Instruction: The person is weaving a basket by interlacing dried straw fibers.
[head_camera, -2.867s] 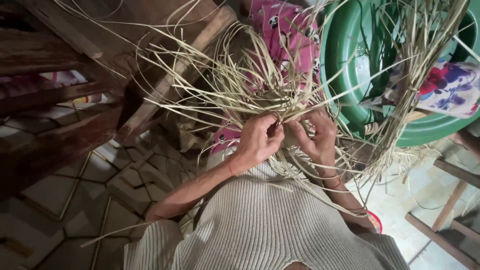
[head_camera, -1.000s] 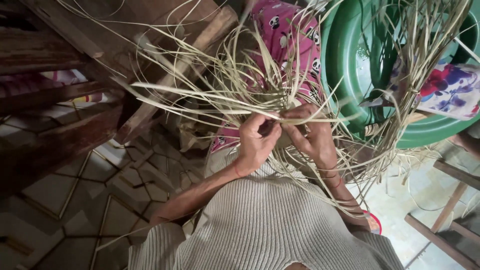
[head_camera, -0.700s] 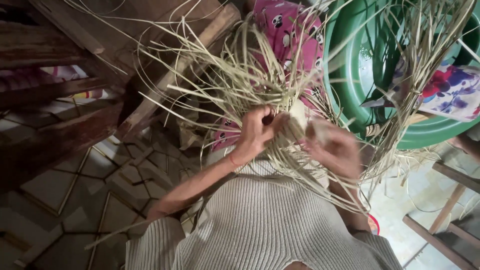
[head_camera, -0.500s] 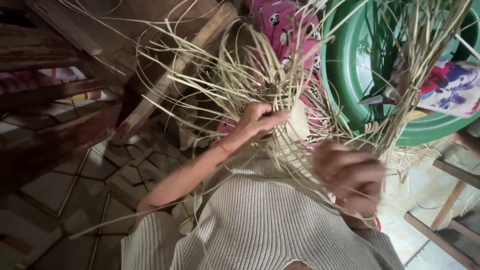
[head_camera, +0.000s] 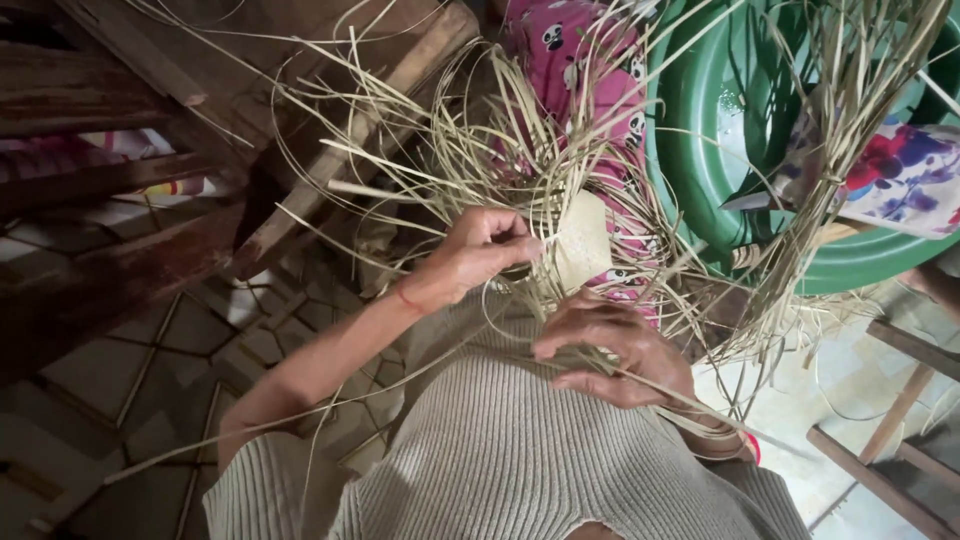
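Note:
A half-woven piece of pale straw (head_camera: 578, 240) sits in front of my chest, with many loose straw strands (head_camera: 430, 160) fanning out from it. My left hand (head_camera: 478, 250) pinches the woven patch at its left edge and holds it up. My right hand (head_camera: 610, 345) is lower, close to my beige knitted top, its fingers curled around a few long strands that run down to the right. Pink patterned cloth (head_camera: 575, 60) lies behind the weaving.
A big green plastic basin (head_camera: 720, 150) stands at the upper right with a floral cloth (head_camera: 905, 175) and a bundle of straw (head_camera: 830, 150) over it. Dark wooden beams (head_camera: 120, 180) lie at the left on a tiled floor (head_camera: 120, 370). Wooden legs (head_camera: 880, 470) stand at the lower right.
Both hands were together at the woven centre. My right hand has pulled away, downward toward my chest, drawing strands with it. My left hand has stayed on the weaving.

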